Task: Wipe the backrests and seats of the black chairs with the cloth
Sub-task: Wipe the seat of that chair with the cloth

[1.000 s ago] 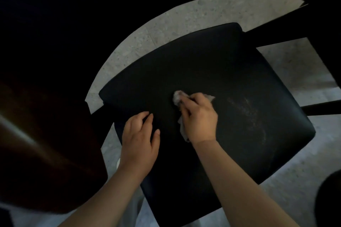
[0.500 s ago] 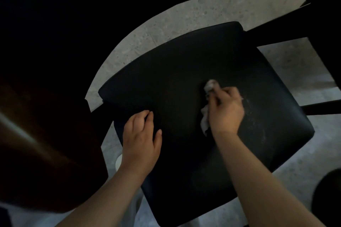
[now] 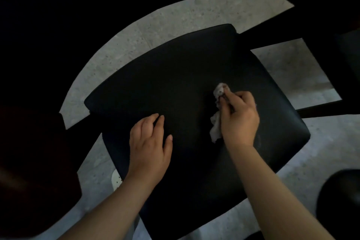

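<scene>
Black seat (image 3: 175,84), whitish cloth (image 3: 215,128), seemingly speckled grey floor (image 3: 175,19).

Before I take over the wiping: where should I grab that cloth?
Pinch the cloth by its loose tail, which trails on the seat at the right hand's thumb side. Come from the left, across the bare seat between it and the left hand, since the right hand grips the middle.

No text, label, brand, number or sign to read anywhere. Nothing printed on the black seat (image 3: 175,87), plain and dark from near edge to far edge. Nothing legible on the crumpled cloth (image 3: 215,131) or on the speckled floor (image 3: 194,11). Only dark specks on a small white thing (image 3: 116,179) at the near left, too small to tell as letters.
</scene>
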Demonstrator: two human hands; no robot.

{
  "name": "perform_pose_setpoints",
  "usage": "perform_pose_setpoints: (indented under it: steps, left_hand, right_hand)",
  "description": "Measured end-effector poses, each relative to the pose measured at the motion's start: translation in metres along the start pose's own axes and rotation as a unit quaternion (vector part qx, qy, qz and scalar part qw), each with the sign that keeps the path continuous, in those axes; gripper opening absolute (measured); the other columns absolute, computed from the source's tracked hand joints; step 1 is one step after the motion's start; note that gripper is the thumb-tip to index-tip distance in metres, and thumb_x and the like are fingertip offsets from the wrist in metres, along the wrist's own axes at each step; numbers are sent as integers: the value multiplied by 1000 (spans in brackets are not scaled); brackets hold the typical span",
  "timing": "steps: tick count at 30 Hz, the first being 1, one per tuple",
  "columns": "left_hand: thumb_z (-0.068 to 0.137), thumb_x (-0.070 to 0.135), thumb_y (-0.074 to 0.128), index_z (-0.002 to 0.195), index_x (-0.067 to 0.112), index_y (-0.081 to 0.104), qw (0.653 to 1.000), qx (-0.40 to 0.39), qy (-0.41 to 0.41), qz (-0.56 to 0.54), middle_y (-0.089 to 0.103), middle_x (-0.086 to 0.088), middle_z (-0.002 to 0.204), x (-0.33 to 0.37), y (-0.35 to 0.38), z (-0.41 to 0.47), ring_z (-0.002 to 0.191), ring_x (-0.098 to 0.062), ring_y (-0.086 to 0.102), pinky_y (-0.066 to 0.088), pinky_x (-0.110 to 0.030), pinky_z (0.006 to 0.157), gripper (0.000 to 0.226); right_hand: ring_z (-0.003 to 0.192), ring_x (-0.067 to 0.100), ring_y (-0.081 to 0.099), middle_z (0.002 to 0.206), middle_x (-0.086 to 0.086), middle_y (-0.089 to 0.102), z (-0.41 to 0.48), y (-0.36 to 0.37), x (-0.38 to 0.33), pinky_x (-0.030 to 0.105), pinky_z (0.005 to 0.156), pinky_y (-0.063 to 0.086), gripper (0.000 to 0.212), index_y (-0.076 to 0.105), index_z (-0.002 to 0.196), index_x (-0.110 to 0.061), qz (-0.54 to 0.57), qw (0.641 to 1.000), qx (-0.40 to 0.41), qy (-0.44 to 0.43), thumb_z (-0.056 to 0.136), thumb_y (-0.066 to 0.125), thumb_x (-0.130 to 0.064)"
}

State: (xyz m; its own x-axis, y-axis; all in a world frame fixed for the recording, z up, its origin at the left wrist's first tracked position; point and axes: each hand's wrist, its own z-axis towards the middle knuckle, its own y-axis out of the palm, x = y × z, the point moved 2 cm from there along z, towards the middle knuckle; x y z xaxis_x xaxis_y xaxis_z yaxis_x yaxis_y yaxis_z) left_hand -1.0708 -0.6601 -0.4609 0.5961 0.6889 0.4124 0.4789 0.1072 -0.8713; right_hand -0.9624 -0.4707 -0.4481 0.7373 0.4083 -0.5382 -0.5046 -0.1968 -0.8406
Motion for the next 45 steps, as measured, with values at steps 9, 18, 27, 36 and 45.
perform_pose_setpoints:
  steps: [9, 18, 27, 36, 45]
  left_hand:
    - [98, 44, 38, 150, 22, 31, 998, -61, 19, 27, 27, 0, 153, 52, -1, 41, 140, -18, 22, 25, -46, 117, 57]
    - [97, 52, 38, 153, 22, 23, 990, -109, 2, 95, 15, -2, 157, 65, 14, 53, 143, -24, 15, 20, -49, 118, 65]
    - [96, 59, 32, 154, 22, 18, 983, -130, -7, 126, 9, -4, 159, 71, 17, 54, 145, -27, 10, 15, -51, 119, 69]
    - [96, 57, 33, 153, 22, 21, 984, -122, -3, 128, 12, -3, 158, 69, 15, 54, 143, -27, 13, 16, -49, 119, 68]
    - [96, 60, 33, 153, 22, 19, 982, -130, -21, 133, 10, -4, 158, 74, 16, 54, 144, -28, 12, 15, -50, 119, 70]
  right_hand:
    - [96, 22, 59, 103, 5, 63, 108, -21, 33, 32, 84, 49, 24, 73, 112, -16, 18, 978, -117, -172, 91, 64, -10]
    - [94, 12, 55, 99, -5, 58, 61, -16, 60, 22, 85, 39, 24, 74, 108, -19, 19, 942, -273, -197, 89, 66, -7]
    - [95, 14, 58, 103, -4, 59, 61, -60, 66, 26, 83, 47, 27, 73, 111, -21, 60, 953, -244, -167, 88, 66, -8]
    - [100, 17, 57, 98, -11, 53, 68, -14, 61, 30, 87, 44, 22, 75, 107, -19, 40, 936, -299, -180, 89, 66, -10]
    - [96, 13, 58, 102, -6, 59, 45, -65, 87, 31, 85, 50, 24, 74, 108, -20, 54, 953, -270, -127, 89, 65, -8]
